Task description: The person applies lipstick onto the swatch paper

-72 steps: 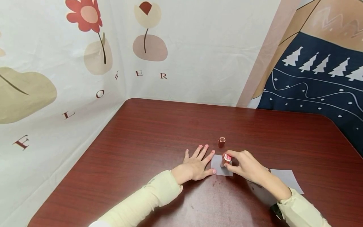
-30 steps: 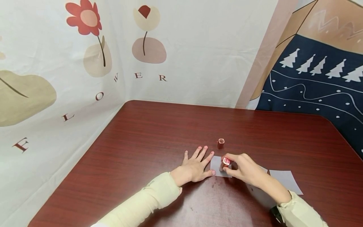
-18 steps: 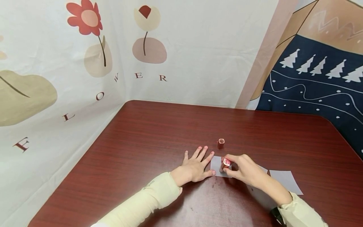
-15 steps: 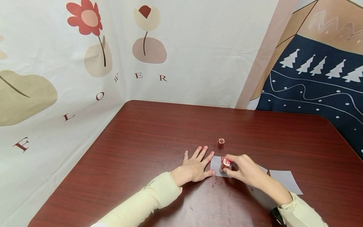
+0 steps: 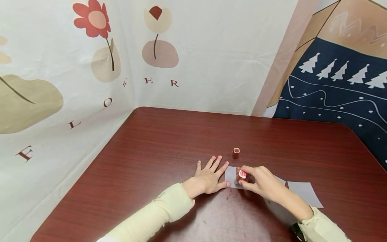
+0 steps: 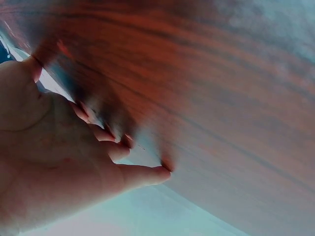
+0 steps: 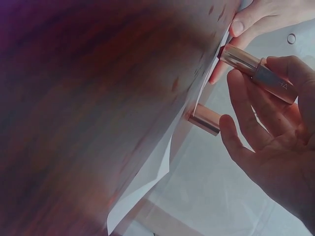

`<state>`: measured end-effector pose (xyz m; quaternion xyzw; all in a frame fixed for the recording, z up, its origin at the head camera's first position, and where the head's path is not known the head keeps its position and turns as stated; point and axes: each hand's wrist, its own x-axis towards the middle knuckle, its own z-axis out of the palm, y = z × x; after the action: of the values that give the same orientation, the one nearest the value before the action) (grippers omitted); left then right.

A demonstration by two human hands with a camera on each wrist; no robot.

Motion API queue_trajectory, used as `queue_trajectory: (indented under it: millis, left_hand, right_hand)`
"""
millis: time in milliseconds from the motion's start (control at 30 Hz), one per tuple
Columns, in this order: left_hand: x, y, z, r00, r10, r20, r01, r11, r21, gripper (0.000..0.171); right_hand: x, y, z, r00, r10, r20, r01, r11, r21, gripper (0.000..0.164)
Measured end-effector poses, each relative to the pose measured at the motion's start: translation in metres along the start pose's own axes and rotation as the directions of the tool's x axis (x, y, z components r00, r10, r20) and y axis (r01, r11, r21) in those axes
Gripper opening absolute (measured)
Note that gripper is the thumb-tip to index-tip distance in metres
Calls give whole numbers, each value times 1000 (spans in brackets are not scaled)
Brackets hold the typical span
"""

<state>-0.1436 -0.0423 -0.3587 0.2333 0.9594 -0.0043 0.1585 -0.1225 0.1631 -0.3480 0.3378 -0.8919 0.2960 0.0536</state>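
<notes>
My left hand (image 5: 207, 178) lies palm down with fingers spread, its thumb and index fingertip on the left edge of a small white paper (image 5: 230, 174). My right hand (image 5: 263, 181) pinches an uncapped lipstick (image 5: 242, 174) between thumb and fingers, base upward, over the right part of that paper. In the right wrist view the red tip of the lipstick (image 7: 258, 73) meets the paper. A short reddish mark shows on the paper just beyond the lipstick. The lipstick cap (image 5: 236, 153) stands upright beyond the paper, its open end up.
Another white sheet (image 5: 305, 193) lies to the right, and a further paper corner (image 5: 281, 180) is mostly hidden behind my right wrist. Small dark specks dot the reddish-brown table (image 5: 169, 134). Printed cloth hangings (image 5: 211, 67) rise behind its back and left edges.
The lipstick has slid slightly towards me over the paper, and a reddish mark has come into view beyond it. My left hand and the cap stay in place; the head view has shifted slightly.
</notes>
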Motion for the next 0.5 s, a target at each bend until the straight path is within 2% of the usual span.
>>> queue_trajectory:
  millis: [500]
  left_hand:
    - [0,0,0,1000,0,-11,0,1000,8,69]
  right_hand:
    - [-3,-2,0,1000,-13,-8,13,999,32,17]
